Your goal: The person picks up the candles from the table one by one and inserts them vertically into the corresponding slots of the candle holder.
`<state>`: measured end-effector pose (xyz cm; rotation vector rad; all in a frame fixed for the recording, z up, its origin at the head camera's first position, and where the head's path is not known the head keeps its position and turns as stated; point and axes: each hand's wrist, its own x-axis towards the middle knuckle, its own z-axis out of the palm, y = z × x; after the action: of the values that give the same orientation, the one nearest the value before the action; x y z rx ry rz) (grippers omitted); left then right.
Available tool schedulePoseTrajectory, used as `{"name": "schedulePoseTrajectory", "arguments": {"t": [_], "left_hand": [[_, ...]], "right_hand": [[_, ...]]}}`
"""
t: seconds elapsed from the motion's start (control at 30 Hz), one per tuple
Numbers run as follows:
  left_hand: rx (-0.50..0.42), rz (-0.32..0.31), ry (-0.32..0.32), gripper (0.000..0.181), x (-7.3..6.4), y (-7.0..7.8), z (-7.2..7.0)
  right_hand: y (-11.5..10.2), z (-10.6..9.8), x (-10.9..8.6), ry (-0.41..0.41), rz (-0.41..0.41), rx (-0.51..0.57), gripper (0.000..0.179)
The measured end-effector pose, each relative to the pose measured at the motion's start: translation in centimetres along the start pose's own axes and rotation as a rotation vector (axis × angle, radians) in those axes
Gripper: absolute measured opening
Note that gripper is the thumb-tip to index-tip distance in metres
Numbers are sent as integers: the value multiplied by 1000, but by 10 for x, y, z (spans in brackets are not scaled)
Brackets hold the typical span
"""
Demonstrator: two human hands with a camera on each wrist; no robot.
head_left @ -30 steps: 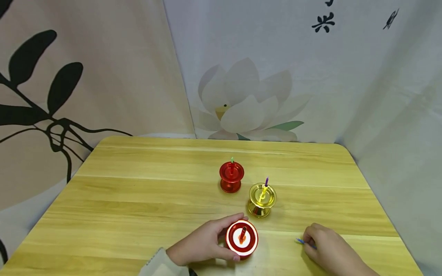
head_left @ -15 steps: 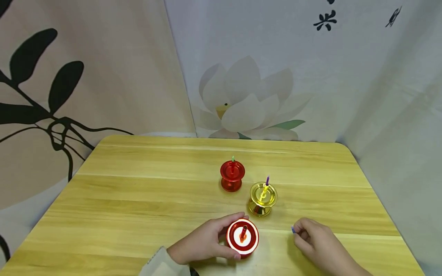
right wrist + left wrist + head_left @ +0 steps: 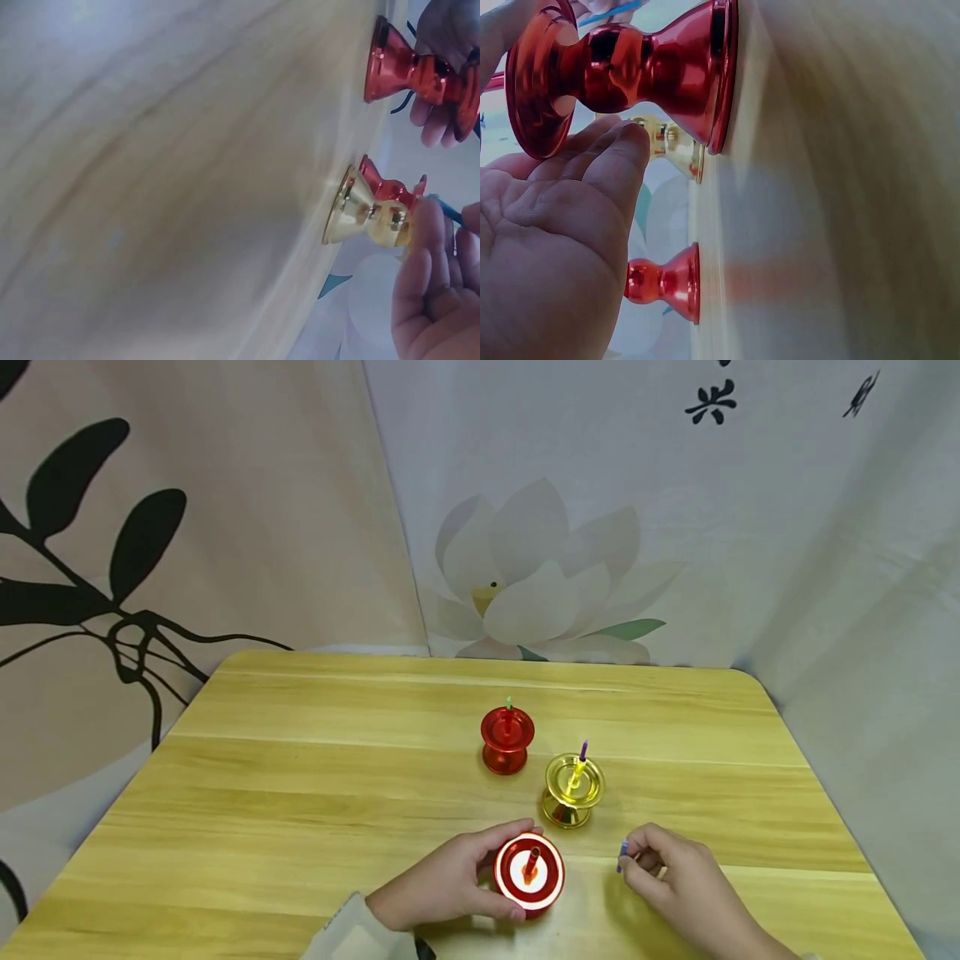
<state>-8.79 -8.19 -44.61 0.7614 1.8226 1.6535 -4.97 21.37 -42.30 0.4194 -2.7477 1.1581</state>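
Observation:
My left hand (image 3: 450,881) grips the rim of a red, shiny metal candle holder (image 3: 529,877) standing at the front of the table, thumb and fingers on opposite sides. A short upright socket rises from its dish, which reflects bright light. To the right, my right hand (image 3: 678,877) pinches a thin blue candle (image 3: 622,855) between thumb and forefinger, above the tabletop. That blue candle (image 3: 448,210) partly shows between the fingers in the right wrist view. Behind the hands stands a gold candle holder (image 3: 566,808) bearing a purple candle (image 3: 582,752), which leans slightly.
Farther back, another red candle holder (image 3: 505,752) carries a green-tipped candle (image 3: 509,703). All stand on a wooden table (image 3: 337,760) with rounded far corners. Printed curtains (image 3: 555,568) hang behind and beside the table.
My right hand has moved left toward the held candle holder and turned the blue candle from lying nearly flat to closer to upright. The left hand keeps its hold on the red holder.

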Motion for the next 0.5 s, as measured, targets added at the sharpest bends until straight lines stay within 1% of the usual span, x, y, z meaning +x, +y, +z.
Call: {"name": "schedulePoseTrajectory", "arguments": {"t": [0.1, 0.2, 0.33, 0.5], "left_hand": [[-2, 1, 1, 88, 0, -1, 0], [-5, 3, 1, 88, 0, -1, 0], [-3, 6, 3, 87, 0, -1, 0], [-7, -2, 4, 87, 0, -1, 0]], "right_hand": [[-2, 1, 2, 39, -75, 0, 32], [-6, 2, 3, 55, -113, 9, 34], [-13, 4, 6, 47, -113, 40, 33], [-23, 7, 10, 44, -144, 66, 34]]}}
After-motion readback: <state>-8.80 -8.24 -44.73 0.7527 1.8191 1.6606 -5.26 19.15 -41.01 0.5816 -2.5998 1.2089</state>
